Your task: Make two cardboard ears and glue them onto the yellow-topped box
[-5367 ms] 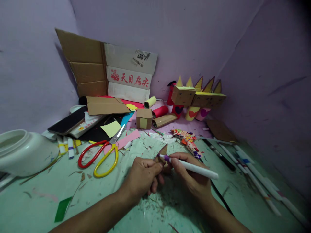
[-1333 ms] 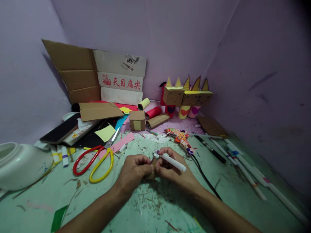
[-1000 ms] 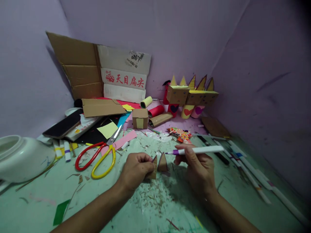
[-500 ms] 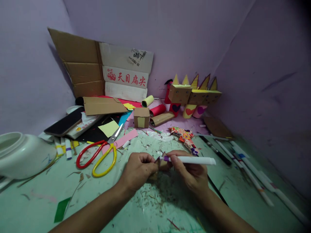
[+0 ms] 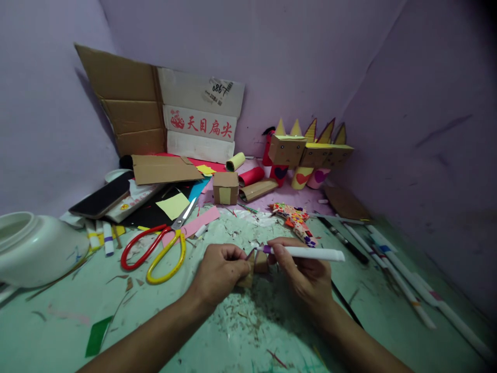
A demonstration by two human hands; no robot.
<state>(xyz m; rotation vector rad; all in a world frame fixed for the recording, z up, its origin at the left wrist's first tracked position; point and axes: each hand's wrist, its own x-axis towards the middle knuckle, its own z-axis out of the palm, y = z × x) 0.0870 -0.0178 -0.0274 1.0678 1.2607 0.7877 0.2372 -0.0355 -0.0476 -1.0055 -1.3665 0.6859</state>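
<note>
Here, the left hand (image 5: 221,270) pinches a cardboard cutout (image 5: 246,280) between thumb and fingers; the right hand (image 5: 309,278) closes around a purple felt-tip marker (image 5: 306,253), its tip near the cutout's top. Below, clippings (image 5: 243,314) litter a pale green tabletop (image 5: 212,344); lilac walls (image 5: 303,57) rise behind.

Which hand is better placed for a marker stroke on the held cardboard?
Likely the right hand: it holds the white-and-purple marker, tip close to the cardboard, which the left hand pinches.

Craft table (image 5: 209,344) with scissors (image 5: 179,225), cardboard sheet (image 5: 166,171)
</note>
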